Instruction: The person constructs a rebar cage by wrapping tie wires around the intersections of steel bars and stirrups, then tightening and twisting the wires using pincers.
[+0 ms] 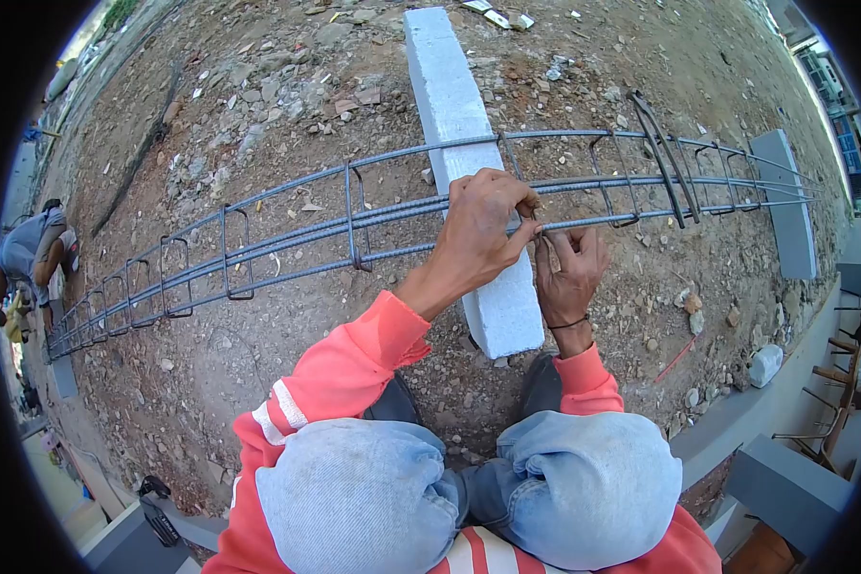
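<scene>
A long rebar cage (287,247) of ribbed rods and square stirrups runs from left to right in front of me. It rests across a pale concrete block (507,306). My left hand (483,225) is closed over the cage's near rods, above the block, with thumb and fingertips at the lowest rod. Just below that rod, right of the block, my right hand (572,273) is closed in a pinch. Whatever lies between its fingertips is too small to make out. Farther right, a dark bent bar (665,158) hangs over the cage.
Another block (786,206) supports the cage's right end. A person (36,256) bends down by its left end. Stones and rubble cover the dirt ground (287,383). A low grey wall (751,421) and chairs (832,397) stand at lower right.
</scene>
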Demonstrator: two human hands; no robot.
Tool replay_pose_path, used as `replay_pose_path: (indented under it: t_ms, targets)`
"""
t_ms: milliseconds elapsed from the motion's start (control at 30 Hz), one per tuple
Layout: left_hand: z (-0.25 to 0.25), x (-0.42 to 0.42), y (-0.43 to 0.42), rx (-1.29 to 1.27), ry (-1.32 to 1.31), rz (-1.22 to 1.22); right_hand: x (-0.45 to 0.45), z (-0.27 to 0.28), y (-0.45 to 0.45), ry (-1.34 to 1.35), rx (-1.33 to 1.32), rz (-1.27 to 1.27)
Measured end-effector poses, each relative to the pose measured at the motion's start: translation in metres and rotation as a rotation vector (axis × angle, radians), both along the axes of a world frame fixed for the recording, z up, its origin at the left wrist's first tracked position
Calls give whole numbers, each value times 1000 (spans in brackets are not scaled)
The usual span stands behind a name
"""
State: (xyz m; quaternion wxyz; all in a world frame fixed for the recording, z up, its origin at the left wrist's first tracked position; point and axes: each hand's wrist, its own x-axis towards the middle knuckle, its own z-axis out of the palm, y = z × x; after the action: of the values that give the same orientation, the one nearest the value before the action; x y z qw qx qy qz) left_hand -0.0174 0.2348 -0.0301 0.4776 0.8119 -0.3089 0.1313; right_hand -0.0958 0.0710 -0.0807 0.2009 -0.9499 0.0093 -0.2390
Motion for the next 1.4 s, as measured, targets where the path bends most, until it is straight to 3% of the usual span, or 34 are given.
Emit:
replay_pose_path:
  t_ms: [167, 333, 400, 533, 600, 633, 700, 733, 767, 833, 867, 933, 1033, 1167, 1233, 1300, 1367, 1400]
  targets:
    - [12, -10, -5, 94, 132, 100, -5, -1, 3, -150, -99, -11]
    - [7, -9, -7, 92, 205, 108, -5, 4, 0, -32, -36, 101]
    - [8, -7, -7, 82, 227, 109, -1, 4, -6, 31, 194, 202]
    - [9, -9, -9, 130, 259, 144, -4, 9, -25, 48, 151, 314]
    - [9, -9, -10, 141, 258, 161, -14, -9, -34, -26, 570, 259]
    - [11, -10, -11, 138, 256, 163, -15, -20, -41, -28, 573, 264]
    - [12, -11, -9, 140, 250, 167, -12, -26, -45, 15, 1249, -200]
    - [13, -11, -10, 150, 258, 175, -8, -18, -47, 25, 1592, -258]
    - [14, -11, -11, 160, 266, 178, -4, -13, -49, 13, 1597, -262]
    - [14, -9, -12, 160, 274, 165, 2, -10, -53, 29, 2138, -92]
    - [13, -10, -12, 157, 290, 164, 6, -29, -62, 15, 2144, -98]
    - [15, -10, -12, 174, 289, 156, 10, -82, -84, 19, 2418, 304]
    - [14, -9, -12, 175, 281, 159, 16, -55, -64, -28, 2588, 234]
    - [15, -9, -11, 159, 298, 160, 18, -41, -55, -6, 2666, 260]
    - [13, -8, -11, 152, 301, 157, 18, -37, -59, -20, 2650, 461]
    - [12, -8, -11, 145, 312, 150, 18, -37, -70, 24, 2633, 470]
    - [12, -9, -11, 148, 285, 168, 18, -48, -83, 127, 2366, 568]
    - [11, -9, -12, 147, 288, 166, 14, -51, -84, 128, 2365, 564]
